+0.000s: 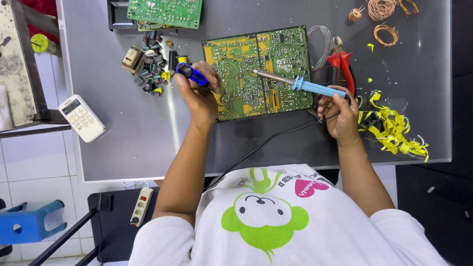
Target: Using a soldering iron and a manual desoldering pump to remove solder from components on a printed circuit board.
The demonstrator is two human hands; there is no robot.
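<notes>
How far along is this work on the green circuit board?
Seemingly done: a pile of small loose parts lies left of the circuit board, and copper wire coils sit at the table's far right. In hand: the right hand holds a blue soldering iron, tip on the board, while the left hand holds a blue tool. Left: another board waits further back.
</notes>
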